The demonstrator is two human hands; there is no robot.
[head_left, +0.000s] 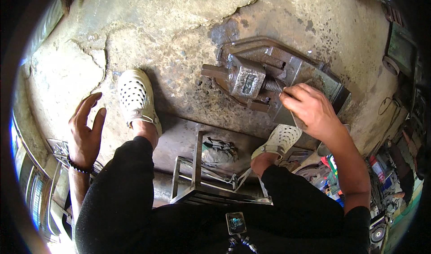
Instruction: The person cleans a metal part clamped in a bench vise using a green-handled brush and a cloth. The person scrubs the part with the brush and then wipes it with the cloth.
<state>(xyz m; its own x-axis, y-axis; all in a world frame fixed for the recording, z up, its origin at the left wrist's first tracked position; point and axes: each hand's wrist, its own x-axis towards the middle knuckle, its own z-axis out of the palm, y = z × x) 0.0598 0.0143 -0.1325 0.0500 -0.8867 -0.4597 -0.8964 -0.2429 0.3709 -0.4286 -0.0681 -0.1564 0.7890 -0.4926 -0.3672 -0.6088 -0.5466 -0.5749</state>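
On the concrete floor ahead lies a heavy, rusty metal bench vise [249, 79] with a thick screw and a squared block marked in light paint. Over its right part, my right hand [310, 108] is closed, thumb and fingers pinched together. A flat brownish piece [298, 122] shows at the edge of the palm; most of it is hidden, so its kind cannot be told. Far to the left, my left hand [85, 130] hangs in the air beside my left leg. Its fingers are stretched apart and hold nothing. A dark beaded bracelet [79, 165] circles that wrist.
My feet, in pale perforated clogs [136, 94], stand either side of a metal frame stool [196, 164]. A crumpled bag-like bundle [218, 151] lies beyond it. Tools and coloured containers [330, 175] crowd the right. Broken concrete slabs [179, 4] make raised edges at the far side.
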